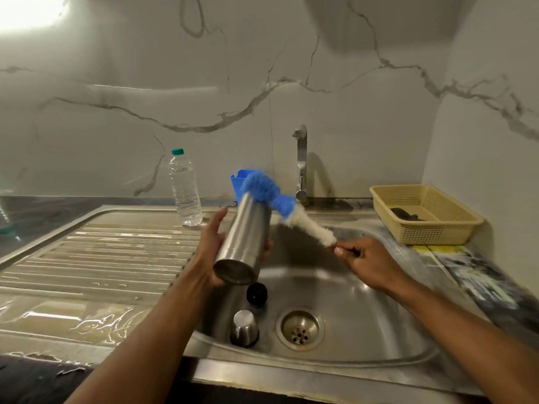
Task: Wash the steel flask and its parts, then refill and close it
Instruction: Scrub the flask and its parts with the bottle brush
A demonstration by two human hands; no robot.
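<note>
My left hand (211, 243) grips the steel flask (243, 240) round its body, tilted with its base toward me and its mouth pointing away, above the sink's left edge. My right hand (360, 258) pinches the handle of a bottle brush (291, 212) with blue and white bristles; the blue tip is at the flask's mouth. In the sink basin (364, 301) lie the black stopper (256, 293) and the steel cup lid (244, 328), upside down, left of the drain (300, 330).
The tap (301, 161) stands behind the basin, with a blue container (237, 182) to its left. A clear water bottle (185, 189) stands on the wet drainboard (96, 258). A yellow basket (423, 217) sits on the counter at right.
</note>
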